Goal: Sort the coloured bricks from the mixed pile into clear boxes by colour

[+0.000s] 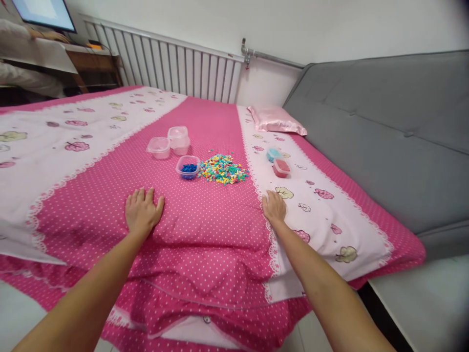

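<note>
My left hand (142, 211) lies flat on the pink dotted bedspread (205, 215), fingers spread, holding nothing. Resting on the white strip's lace edge is my right hand (274, 206), also empty with its fingers stretched forward. Between and beyond the hands sits a heap of small multicoloured pieces (224, 169), too small to name. A clear tub with blue pieces (188, 167) stands just left of the heap. Farther right, a tub of red pieces (281, 168) touches or nearly touches a tub of light blue pieces (273, 155).
Clear plastic tubs (159, 147) stand behind on the left, some stacked (179, 139). A shiny pink pillow (276, 120) lies near the grey headboard (381, 132). A white radiator (164, 58) runs along the wall. At far left, a person's arm (47, 35) rests on a desk by a monitor.
</note>
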A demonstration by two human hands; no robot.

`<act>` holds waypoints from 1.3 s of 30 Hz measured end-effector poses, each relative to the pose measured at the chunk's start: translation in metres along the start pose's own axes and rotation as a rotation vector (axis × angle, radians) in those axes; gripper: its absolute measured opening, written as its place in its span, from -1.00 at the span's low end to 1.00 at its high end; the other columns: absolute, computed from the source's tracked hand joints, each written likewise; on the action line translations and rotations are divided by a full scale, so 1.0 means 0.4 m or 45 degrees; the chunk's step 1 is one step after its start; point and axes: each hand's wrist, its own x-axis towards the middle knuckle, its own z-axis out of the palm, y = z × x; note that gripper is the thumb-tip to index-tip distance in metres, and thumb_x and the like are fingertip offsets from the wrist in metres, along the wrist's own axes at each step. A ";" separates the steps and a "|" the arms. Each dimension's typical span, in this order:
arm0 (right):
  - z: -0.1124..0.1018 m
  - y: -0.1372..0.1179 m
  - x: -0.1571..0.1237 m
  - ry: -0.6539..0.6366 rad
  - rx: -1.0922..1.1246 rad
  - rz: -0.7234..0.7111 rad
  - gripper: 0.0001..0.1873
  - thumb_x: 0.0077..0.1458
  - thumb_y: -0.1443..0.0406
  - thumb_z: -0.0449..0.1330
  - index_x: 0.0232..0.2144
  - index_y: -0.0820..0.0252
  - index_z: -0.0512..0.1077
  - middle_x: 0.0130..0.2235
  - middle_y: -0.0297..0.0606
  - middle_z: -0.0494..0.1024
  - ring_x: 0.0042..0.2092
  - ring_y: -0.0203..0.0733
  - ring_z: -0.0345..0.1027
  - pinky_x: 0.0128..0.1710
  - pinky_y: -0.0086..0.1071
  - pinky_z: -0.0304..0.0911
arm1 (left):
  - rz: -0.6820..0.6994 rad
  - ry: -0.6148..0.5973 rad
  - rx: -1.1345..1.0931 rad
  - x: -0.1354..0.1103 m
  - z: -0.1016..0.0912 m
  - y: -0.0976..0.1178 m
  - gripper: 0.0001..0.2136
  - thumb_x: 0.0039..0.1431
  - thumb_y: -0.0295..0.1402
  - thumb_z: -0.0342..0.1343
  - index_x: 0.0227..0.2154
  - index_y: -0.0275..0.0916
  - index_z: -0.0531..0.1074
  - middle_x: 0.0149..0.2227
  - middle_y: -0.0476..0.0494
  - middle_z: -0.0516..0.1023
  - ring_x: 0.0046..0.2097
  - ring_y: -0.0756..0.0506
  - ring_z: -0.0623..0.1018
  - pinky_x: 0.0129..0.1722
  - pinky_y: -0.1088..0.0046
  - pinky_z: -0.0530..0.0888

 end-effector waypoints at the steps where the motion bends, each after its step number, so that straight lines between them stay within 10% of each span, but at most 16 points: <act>1: 0.000 0.000 0.000 0.001 0.001 -0.002 -0.53 0.22 0.17 -0.09 0.08 0.28 0.31 0.11 -0.08 0.38 0.14 -0.07 0.15 0.14 -0.25 -0.05 | 0.001 -0.004 -0.014 0.000 -0.001 0.000 -0.37 0.21 -0.05 -0.30 0.16 -0.41 0.23 0.21 -0.42 0.22 0.24 -0.31 0.16 0.21 0.12 -0.01; 39: -0.015 -0.011 -0.003 0.019 0.031 0.000 -0.55 0.21 0.20 -0.08 0.03 0.31 0.36 0.06 -0.10 0.43 0.09 -0.08 0.20 0.09 -0.29 -0.01 | 0.019 0.059 0.038 0.000 0.005 -0.006 -0.38 0.21 -0.05 -0.32 0.13 -0.40 0.28 0.17 -0.43 0.28 0.20 -0.32 0.22 0.20 0.14 0.04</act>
